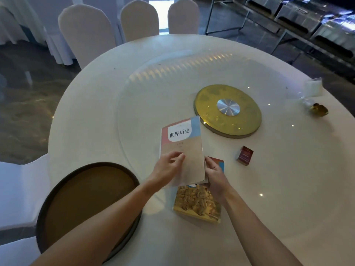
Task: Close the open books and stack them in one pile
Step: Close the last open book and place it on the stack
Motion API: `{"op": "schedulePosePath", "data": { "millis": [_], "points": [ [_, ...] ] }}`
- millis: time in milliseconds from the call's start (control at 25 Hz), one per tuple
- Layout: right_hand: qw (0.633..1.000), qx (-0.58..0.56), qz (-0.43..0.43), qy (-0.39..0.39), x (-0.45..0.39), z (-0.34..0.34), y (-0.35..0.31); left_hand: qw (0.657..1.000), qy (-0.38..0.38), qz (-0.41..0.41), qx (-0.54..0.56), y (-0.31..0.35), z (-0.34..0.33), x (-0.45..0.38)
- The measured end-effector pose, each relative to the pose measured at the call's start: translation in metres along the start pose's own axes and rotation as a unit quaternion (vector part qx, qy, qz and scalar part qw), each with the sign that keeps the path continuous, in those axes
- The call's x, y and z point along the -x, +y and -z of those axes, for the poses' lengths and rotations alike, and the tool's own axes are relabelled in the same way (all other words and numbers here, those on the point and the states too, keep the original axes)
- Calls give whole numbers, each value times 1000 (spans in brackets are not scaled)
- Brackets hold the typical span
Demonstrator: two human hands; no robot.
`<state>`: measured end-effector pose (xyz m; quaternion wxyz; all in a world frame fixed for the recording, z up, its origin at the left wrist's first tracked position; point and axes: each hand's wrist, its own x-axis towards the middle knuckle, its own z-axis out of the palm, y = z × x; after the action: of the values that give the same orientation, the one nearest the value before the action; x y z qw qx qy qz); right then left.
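A closed textbook (pixel 182 143) with a pink, blue and beige cover and black characters is held above the table. My left hand (pixel 169 167) grips its near left edge, thumb and fingers on the cover. My right hand (pixel 215 175) holds its near right edge. Under it lies a second book (pixel 197 204), closed, with a yellow picture cover; its far part with a red and blue corner (pixel 218 163) is partly hidden by my right hand and the held book.
The round white table (pixel 92 112) carries a glass turntable (pixel 146 89) with a gold hub (pixel 228 110). A small red box (pixel 245 155) stands right of the books. A round brown tray (pixel 86 204) lies at the near left. Glassware (pixel 315 100) sits far right. White-covered chairs (pixel 86 31) stand behind.
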<state>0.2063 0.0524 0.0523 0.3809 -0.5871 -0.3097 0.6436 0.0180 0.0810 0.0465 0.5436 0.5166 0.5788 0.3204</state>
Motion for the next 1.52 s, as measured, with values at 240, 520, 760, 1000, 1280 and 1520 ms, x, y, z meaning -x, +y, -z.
{"op": "schedulePosePath", "data": {
  "millis": [240,520,760,1000,1280,1520],
  "points": [
    [994,-95,-47,13,29,26,14,980,69,173,74,-37,6,7],
    [994,-28,-49,95,42,50,31,989,8,123,79,-31,-14,8],
    [985,-14,-84,152,42,83,62,986,-5,153,57,-46,-51,5],
    [971,69,-123,193,20,92,87,980,33,196,9,-73,-68,-6],
    [912,329,-123,209,6,82,98,976,-11,186,-113,-87,-65,-8],
    [840,486,-105,217,1,81,102,962,-86,165,-198,-90,-58,-17]
  ]
}}
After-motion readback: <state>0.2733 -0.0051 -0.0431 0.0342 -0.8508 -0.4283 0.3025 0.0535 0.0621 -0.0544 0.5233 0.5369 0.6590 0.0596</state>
